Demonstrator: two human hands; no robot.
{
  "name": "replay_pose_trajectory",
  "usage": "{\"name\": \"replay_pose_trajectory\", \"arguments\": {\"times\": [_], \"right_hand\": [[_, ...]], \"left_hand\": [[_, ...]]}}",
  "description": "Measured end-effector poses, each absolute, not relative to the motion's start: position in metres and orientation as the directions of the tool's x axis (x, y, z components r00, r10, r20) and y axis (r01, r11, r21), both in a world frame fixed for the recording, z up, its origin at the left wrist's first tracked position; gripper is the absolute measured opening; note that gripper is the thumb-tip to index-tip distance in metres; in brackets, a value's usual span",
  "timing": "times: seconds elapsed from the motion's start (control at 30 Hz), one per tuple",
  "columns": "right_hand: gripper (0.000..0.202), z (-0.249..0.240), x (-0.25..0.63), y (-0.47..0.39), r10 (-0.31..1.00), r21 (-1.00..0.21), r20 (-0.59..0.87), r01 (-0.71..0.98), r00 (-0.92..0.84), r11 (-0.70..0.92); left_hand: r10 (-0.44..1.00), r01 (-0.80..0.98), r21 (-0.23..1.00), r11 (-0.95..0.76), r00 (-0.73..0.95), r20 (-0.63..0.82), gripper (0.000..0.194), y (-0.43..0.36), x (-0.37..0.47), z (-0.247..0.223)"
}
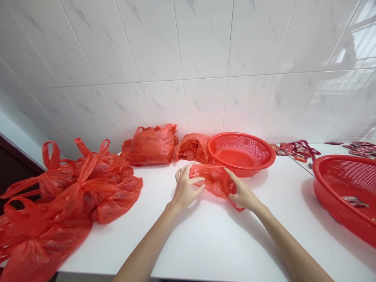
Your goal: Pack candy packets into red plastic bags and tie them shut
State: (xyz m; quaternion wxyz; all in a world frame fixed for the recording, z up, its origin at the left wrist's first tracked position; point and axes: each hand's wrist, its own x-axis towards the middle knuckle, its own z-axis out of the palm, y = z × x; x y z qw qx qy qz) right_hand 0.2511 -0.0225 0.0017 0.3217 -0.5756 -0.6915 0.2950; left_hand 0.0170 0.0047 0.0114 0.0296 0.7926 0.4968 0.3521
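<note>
A thin red plastic bag [216, 179] is stretched between my two hands over the white table. My left hand [185, 187] has its fingertips curled at the bag's left edge, while the thumb and a finger stand a little apart in front. At the right edge, my right hand [242, 192] grips the bag between thumb and fingers, and a loose piece of it hangs below them. The bag looks thin and crumpled. Just behind it stands a red perforated plastic basket [243, 171] with nothing visible inside.
Several filled red bags [79, 192] crowd the left side. A bulky red bag [152, 145] and a crumpled red bag [194, 145] lean by the tiled wall. Another red basket [329, 188] on the right holds a small packet [355, 201]. Small red packets [301, 150] lie behind.
</note>
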Motion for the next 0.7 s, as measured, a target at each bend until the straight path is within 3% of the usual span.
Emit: {"name": "replay_pose_trajectory", "arguments": {"times": [0.17, 0.27, 0.33, 0.43, 0.53, 0.63, 0.7], "right_hand": [[0.097, 0.0, 0.254, -0.024, 0.968, -0.892, 0.084, 0.415, -0.236, 0.178], [0.086, 0.002, 0.264, -0.02, 0.994, -0.931, -0.05, 0.366, -0.095, -0.012], [0.072, 0.006, 0.272, -0.016, 0.991, -0.962, -0.131, 0.239, 0.021, -0.132], [0.041, 0.013, 0.279, -0.009, 0.971, -0.972, -0.223, -0.098, 0.084, -0.215], [0.031, 0.022, 0.28, 0.0, 0.927, -0.886, -0.292, -0.432, 0.236, -0.17], [0.024, 0.034, 0.284, 0.011, 0.88, -0.851, -0.276, -0.523, 0.386, -0.038], [0.024, 0.045, 0.289, 0.014, 0.857, -0.841, -0.243, -0.539, 0.455, 0.048]], "left_hand": [[0.928, 0.882, 0.317, -0.349, 0.279, 0.247, 0.026, 0.008, 0.022, 0.01], [0.985, 0.94, 0.297, -0.171, 0.157, 0.071, 0.045, 0.016, 0.01, 0.01], [0.991, 0.939, 0.32, -0.129, 0.117, 0.058, 0.054, 0.02, 0.0, 0.01], [0.985, 0.927, 0.339, -0.158, 0.122, 0.126, 0.048, 0.022, -0.006, 0.01], [0.927, 0.912, 0.316, -0.261, 0.145, 0.345, 0.035, 0.019, 0.002, 0.013], [0.73, 0.802, 0.307, -0.512, 0.218, 0.647, 0.025, 0.008, 0.024, 0.018], [0.626, 0.627, 0.336, -0.703, 0.32, 0.712, 0.019, -0.004, 0.048, 0.017]]}}
